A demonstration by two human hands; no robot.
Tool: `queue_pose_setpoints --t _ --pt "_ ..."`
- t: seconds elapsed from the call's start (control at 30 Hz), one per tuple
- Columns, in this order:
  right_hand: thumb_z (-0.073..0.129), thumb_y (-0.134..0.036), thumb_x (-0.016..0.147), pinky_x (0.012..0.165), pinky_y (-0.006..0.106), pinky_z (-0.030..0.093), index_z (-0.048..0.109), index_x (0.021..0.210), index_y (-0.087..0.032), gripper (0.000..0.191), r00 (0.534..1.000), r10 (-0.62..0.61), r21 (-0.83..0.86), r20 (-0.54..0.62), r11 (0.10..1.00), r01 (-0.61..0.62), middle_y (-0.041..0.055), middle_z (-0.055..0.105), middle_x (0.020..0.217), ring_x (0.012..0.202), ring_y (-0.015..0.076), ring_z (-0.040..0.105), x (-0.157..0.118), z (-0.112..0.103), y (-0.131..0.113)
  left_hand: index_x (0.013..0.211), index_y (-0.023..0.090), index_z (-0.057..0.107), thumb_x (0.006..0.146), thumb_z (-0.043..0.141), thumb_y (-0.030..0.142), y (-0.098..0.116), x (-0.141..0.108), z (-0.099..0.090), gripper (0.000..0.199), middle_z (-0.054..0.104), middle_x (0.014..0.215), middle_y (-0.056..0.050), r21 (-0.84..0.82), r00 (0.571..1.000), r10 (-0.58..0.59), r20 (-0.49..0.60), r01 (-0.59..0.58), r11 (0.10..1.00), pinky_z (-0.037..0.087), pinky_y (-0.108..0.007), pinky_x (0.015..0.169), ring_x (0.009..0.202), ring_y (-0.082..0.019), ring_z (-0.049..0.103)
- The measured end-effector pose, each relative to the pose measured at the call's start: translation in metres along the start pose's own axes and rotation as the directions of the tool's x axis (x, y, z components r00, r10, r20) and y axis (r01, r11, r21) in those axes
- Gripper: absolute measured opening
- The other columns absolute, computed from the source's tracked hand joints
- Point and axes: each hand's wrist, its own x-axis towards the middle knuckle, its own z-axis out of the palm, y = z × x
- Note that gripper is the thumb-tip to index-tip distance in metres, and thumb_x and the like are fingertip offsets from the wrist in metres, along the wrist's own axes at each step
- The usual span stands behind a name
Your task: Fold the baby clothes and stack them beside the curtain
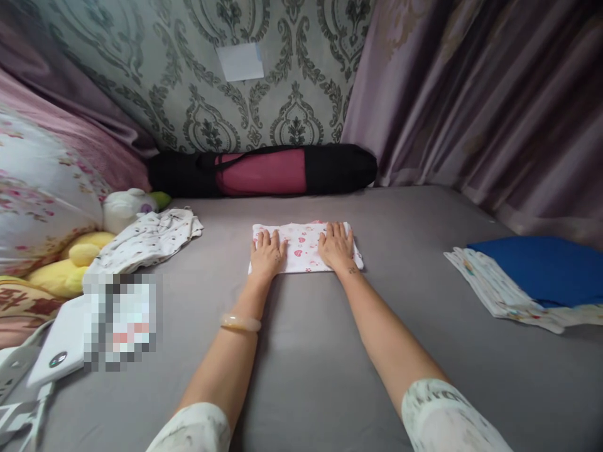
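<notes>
A white cloth with pink and red prints lies folded into a flat rectangle on the grey sheet. My left hand rests palm down on the cloth's left end, fingers spread and pointing away from me. On its right end lies my right hand, also flat with its fingers apart. The middle of the cloth shows between the two hands. A small pinkish bit pokes out at its far edge.
At the right lies a stack of folded cloths under a blue cloth. A black and red long bag lies along the wall. Leftward are a spotted white cloth, plush toys and a white device with cables.
</notes>
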Motion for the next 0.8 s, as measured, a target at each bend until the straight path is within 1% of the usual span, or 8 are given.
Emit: queue_pose_setpoints --t 0.13,0.2,0.3,0.4,0.47,0.63,0.73,0.8 --pt "0.025 -0.033 0.098 0.116 0.049 0.014 0.040 0.146 -0.006 0.056 1.000 -0.001 0.017 0.028 1.000 0.000 0.0157 0.038 0.152 0.142 0.0288 0.027 0.001 -0.005 0.001 0.150 0.017 0.032 0.098 0.020 0.050 -0.001 -0.001 -0.002 0.063 0.029 0.157 -0.015 -0.015 1.000 -0.005 0.007 0.005 1.000 0.023 -0.049 0.117 0.146 -0.029 0.024" --pt "0.021 -0.033 0.099 0.115 0.049 0.015 0.041 0.145 -0.009 0.056 0.999 0.013 0.032 0.046 0.999 -0.015 0.0155 0.038 0.152 0.142 0.0285 0.027 0.003 -0.010 0.006 0.149 0.015 0.035 0.098 0.019 0.049 -0.004 -0.001 -0.006 0.063 0.031 0.156 -0.015 -0.011 0.999 -0.015 -0.038 0.015 1.000 0.022 -0.049 0.117 0.146 -0.028 0.024" --pt "0.016 -0.036 0.100 0.114 0.052 0.016 0.040 0.146 -0.012 0.057 0.995 0.089 0.033 0.049 0.995 -0.090 0.0159 0.036 0.153 0.143 0.0296 0.024 0.007 -0.015 0.022 0.148 0.010 0.036 0.099 0.018 0.045 -0.010 0.000 -0.009 0.063 0.031 0.156 -0.016 0.008 0.991 -0.040 -0.125 0.041 0.999 0.016 -0.048 0.119 0.147 -0.028 0.022" --pt "0.015 -0.037 0.100 0.112 0.053 0.020 0.037 0.148 -0.015 0.057 0.983 0.167 0.028 0.073 0.985 -0.169 0.0161 0.037 0.152 0.142 0.0300 0.027 0.007 -0.014 0.036 0.149 0.010 0.034 0.099 0.017 0.045 -0.016 0.002 -0.008 0.063 0.029 0.157 -0.015 -0.019 0.999 -0.044 -0.030 0.044 0.999 0.020 -0.047 0.118 0.146 -0.028 0.023" --pt "0.015 -0.037 0.100 0.111 0.053 0.022 0.037 0.148 -0.016 0.057 0.982 0.176 0.026 0.067 0.984 -0.178 0.0162 0.039 0.151 0.141 0.0299 0.029 0.006 -0.011 0.041 0.149 0.011 0.033 0.099 0.015 0.045 -0.018 0.004 -0.006 0.064 0.027 0.158 -0.014 -0.043 0.998 -0.044 0.035 0.045 0.998 0.023 -0.048 0.117 0.146 -0.029 0.024" --pt "0.016 -0.036 0.100 0.109 0.052 0.023 0.039 0.146 -0.015 0.056 0.987 0.157 0.021 0.022 0.987 -0.158 0.0171 0.043 0.148 0.138 0.0304 0.033 0.004 -0.008 0.040 0.150 0.013 0.031 0.098 0.015 0.047 -0.019 0.005 -0.002 0.064 0.024 0.159 -0.014 -0.059 0.998 -0.052 0.046 0.055 0.997 0.022 -0.050 0.117 0.147 -0.029 0.021" --pt "0.018 -0.035 0.100 0.109 0.054 0.022 0.037 0.147 -0.014 0.055 0.988 0.145 0.028 0.045 0.989 -0.147 0.0187 0.041 0.148 0.138 0.0309 0.032 0.005 -0.008 0.041 0.150 0.014 0.032 0.098 0.015 0.046 -0.018 0.004 -0.005 0.063 0.025 0.159 -0.014 -0.068 0.997 -0.055 0.052 0.059 0.996 0.022 -0.050 0.117 0.146 -0.030 0.022" --pt "0.021 -0.035 0.100 0.109 0.054 0.022 0.035 0.148 -0.013 0.055 0.986 0.139 0.023 0.088 0.990 -0.142 0.0191 0.039 0.150 0.139 0.0312 0.031 0.007 -0.011 0.044 0.146 0.014 0.037 0.098 0.017 0.046 -0.018 0.005 -0.010 0.061 0.030 0.157 -0.016 -0.053 0.998 -0.037 0.054 0.040 0.998 0.025 -0.050 0.115 0.144 -0.030 0.027"
